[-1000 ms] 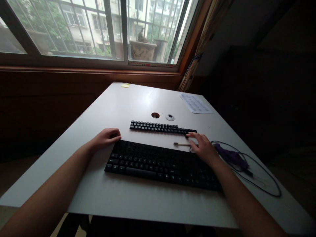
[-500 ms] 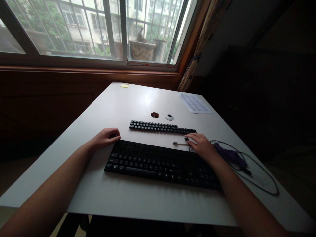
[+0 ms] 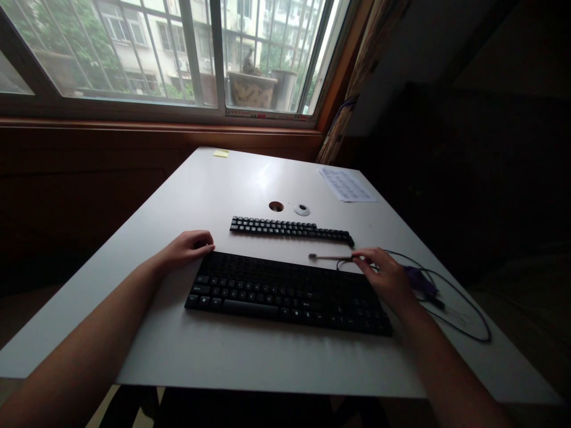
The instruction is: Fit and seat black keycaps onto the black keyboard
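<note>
A black keyboard [image 3: 285,292] lies on the white table [image 3: 250,178] in front of me. My left hand [image 3: 190,246] rests with curled fingers on the keyboard's far left corner. Beyond the keyboard, a row of loose black keycaps [image 3: 289,229] lies in a line. My right hand [image 3: 387,274] is at the keyboard's far right corner. Its fingertips are closed around the right end of a thin stick-like tool [image 3: 328,257] that lies on the table between keyboard and keycaps.
A purple object [image 3: 419,279] and a looped dark cable [image 3: 468,324] lie right of my right hand. A round cable hole [image 3: 276,206], its white cap [image 3: 302,209], a printed sheet [image 3: 345,184] and a yellow note [image 3: 220,153] sit farther back, below the window.
My right hand carried a keycap near the right end of the row, then drew back right to the end of the thin tool. My left hand has stayed put.
</note>
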Available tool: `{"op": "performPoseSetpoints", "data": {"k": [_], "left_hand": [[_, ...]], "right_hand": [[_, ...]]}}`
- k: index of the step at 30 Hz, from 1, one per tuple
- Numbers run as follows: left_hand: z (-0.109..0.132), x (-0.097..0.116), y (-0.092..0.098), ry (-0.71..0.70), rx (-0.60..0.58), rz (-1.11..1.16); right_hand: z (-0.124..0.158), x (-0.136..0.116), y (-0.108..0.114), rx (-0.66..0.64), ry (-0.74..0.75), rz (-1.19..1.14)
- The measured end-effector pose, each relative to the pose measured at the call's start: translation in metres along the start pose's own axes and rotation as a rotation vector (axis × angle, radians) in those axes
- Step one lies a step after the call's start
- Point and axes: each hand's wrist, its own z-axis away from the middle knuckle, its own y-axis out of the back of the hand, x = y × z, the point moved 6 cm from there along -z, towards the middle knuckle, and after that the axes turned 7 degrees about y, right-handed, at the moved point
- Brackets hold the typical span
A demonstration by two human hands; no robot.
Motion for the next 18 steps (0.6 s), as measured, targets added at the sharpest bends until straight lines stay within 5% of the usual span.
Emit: {"op": "performPoseSetpoints", "data": {"k": [9, 18], "left_hand": [[-0.001, -0.006, 0.000, 0.011, -0.004, 0.003], [-0.001, -0.006, 0.002, 0.033, -0.008, -0.010]], "right_hand": [[0.054, 0.002, 0.032, 0.058, -0.121, 0.012], [0.088, 0.000, 0.032, -0.141, -0.253, -0.099]]}}
